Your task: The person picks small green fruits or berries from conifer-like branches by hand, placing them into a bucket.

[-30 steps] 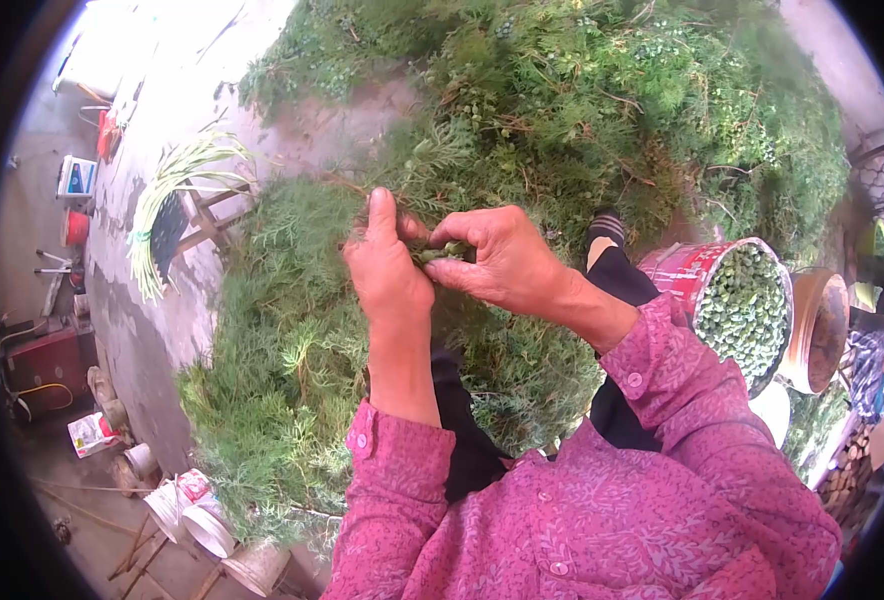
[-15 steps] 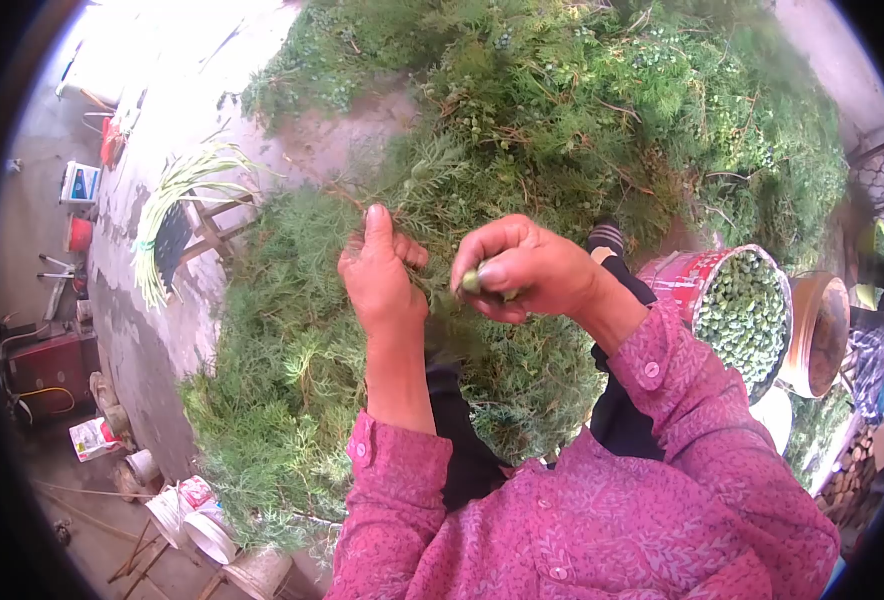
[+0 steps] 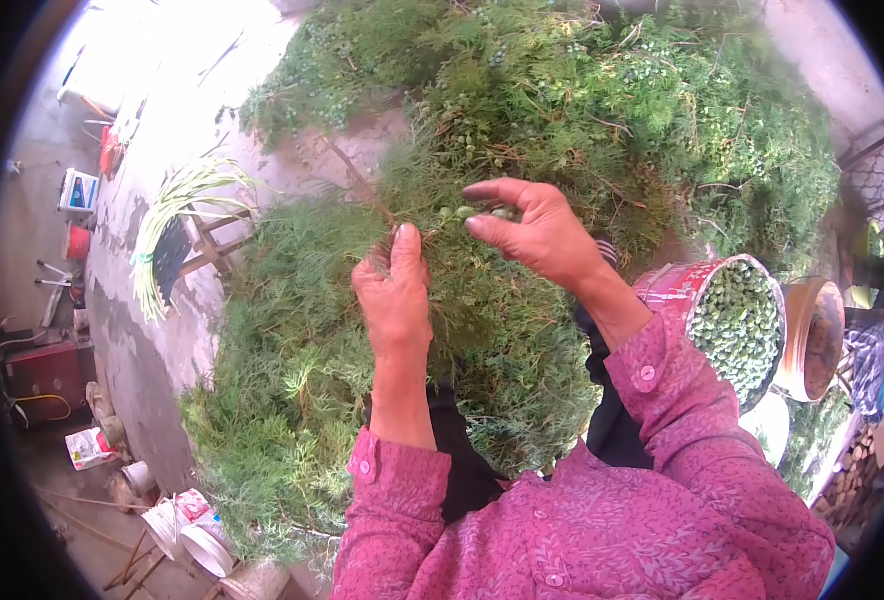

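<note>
My left hand point(image 3: 396, 290) is closed around the stem of a green branch point(image 3: 362, 190), thumb pointing up. To its right, my right hand point(image 3: 534, 232) curls round several small green cones point(image 3: 465, 212), with thumb and forefinger parted at the tips. Leafy sprays lie behind and below both hands. At the right stands a red and white bucket point(image 3: 667, 290) filled with green cones point(image 3: 734, 325). A large heap of cut branches point(image 3: 582, 120) spreads ahead and around my legs.
A brown pot point(image 3: 814, 340) sits beside the bucket. At the left, a small stool point(image 3: 207, 240) carries a bundle of pale green stalks point(image 3: 152, 240). White buckets point(image 3: 207, 548) stand at the lower left, and stacked firewood point(image 3: 850, 475) lies at the far right.
My right hand has moved up and slightly right, and its thumb and forefinger have parted. My left hand has shifted slightly right and down, still holding the branch.
</note>
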A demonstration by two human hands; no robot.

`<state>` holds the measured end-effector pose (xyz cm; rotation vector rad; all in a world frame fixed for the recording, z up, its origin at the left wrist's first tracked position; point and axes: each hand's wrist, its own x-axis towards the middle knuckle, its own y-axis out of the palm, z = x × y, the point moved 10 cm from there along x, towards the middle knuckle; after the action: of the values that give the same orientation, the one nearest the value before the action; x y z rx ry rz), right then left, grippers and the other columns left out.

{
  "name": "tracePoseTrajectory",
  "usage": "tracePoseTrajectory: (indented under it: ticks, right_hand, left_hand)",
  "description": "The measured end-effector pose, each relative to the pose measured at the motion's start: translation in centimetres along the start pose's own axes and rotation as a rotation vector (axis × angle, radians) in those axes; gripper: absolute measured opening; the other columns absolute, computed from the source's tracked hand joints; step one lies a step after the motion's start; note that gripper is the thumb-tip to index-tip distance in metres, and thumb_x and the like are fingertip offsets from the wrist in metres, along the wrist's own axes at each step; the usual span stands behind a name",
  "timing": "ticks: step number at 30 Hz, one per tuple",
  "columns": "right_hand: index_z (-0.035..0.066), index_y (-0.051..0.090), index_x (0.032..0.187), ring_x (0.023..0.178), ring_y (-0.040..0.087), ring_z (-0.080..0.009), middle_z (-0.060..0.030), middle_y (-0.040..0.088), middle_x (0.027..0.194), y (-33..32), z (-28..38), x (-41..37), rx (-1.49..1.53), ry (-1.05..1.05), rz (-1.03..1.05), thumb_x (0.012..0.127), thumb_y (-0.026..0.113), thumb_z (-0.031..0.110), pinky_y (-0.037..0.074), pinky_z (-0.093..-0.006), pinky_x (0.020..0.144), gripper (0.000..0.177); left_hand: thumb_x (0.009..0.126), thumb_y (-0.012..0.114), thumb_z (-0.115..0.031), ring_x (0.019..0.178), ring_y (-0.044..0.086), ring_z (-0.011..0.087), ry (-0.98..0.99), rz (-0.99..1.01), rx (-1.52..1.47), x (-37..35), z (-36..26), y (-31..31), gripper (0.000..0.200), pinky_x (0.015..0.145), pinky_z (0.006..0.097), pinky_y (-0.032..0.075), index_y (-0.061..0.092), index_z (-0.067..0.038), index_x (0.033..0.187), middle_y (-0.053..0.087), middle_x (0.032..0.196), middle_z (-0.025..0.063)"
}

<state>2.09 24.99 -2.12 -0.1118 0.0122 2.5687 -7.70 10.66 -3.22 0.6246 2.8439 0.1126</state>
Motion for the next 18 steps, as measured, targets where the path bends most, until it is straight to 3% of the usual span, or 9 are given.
tracePoseTrajectory:
  ticks: [2,8,12,14,16,18]
  right_hand:
    - [-0.001,0.062,0.098,0.068,0.053,-0.0073,-0.0002,0.062,0.077,-0.1,-0.1,0.2,-0.09,-0.112,-0.045,0.077,0.066,0.016,0.046,-0.0255,0.062,0.027]
    - [-0.001,0.063,0.092,0.067,0.052,-0.0058,-0.0021,0.061,0.071,1.6,-0.9,-0.7,0.03,0.146,0.121,0.077,0.066,0.018,0.044,-0.0243,0.06,0.024]
    - [0.003,0.065,0.085,0.051,0.048,-0.0042,-0.0004,0.058,0.064,2.9,-1.2,-1.5,0.056,0.228,0.332,0.079,0.063,0.02,0.039,-0.02,0.047,0.018]
    - [0.002,0.065,0.082,0.046,0.048,-0.006,-0.0003,0.056,0.059,2.1,0.3,-2.3,0.279,0.248,0.4,0.079,0.061,0.019,0.037,-0.0192,0.041,0.017]
    - [0.002,0.063,0.086,0.049,0.051,-0.0076,-0.0034,0.059,0.066,1.6,0.5,-2.0,0.458,0.202,0.427,0.079,0.061,0.018,0.037,-0.0179,0.039,0.017]
    - [0.002,0.059,0.094,0.051,0.053,-0.0083,-0.0061,0.06,0.075,0.1,0.8,-1.4,0.845,0.195,0.294,0.081,0.059,0.018,0.036,-0.0165,0.038,0.02]
  left_hand:
    - [0.085,0.06,-0.017,0.047,0.039,0.0085,0.006,0.031,0.031,-0.2,0.0,0.3,0.019,0.044,0.0244,0.034,0.054,-0.005,0.071,0.043,0.054,-0.0018]
    - [0.086,0.057,-0.017,0.048,0.036,0.0033,0.01,-0.002,-0.016,0.3,-0.1,-0.5,0.017,0.043,0.02,0.026,0.055,-0.007,0.073,0.045,0.057,-0.0062]
    - [0.085,0.059,-0.018,0.047,0.037,0.0056,0.035,-0.098,0.068,0.7,-0.5,-2.1,0.017,0.044,0.0216,0.03,0.056,-0.005,0.074,0.044,0.056,-0.0044]
    - [0.084,0.06,-0.019,0.046,0.037,0.0077,0.06,-0.173,0.121,0.9,-1.0,-3.3,0.019,0.044,0.0234,0.033,0.055,-0.004,0.074,0.042,0.054,-0.003]
    - [0.084,0.061,-0.02,0.047,0.036,0.0076,0.011,-0.092,0.002,1.2,-0.6,-3.1,0.019,0.045,0.0235,0.033,0.055,-0.004,0.075,0.04,0.054,-0.0035]
    - [0.084,0.061,-0.022,0.047,0.036,0.0076,-0.037,-0.06,0.009,0.8,-0.1,-2.6,0.02,0.045,0.0238,0.034,0.056,-0.004,0.076,0.04,0.055,-0.0036]
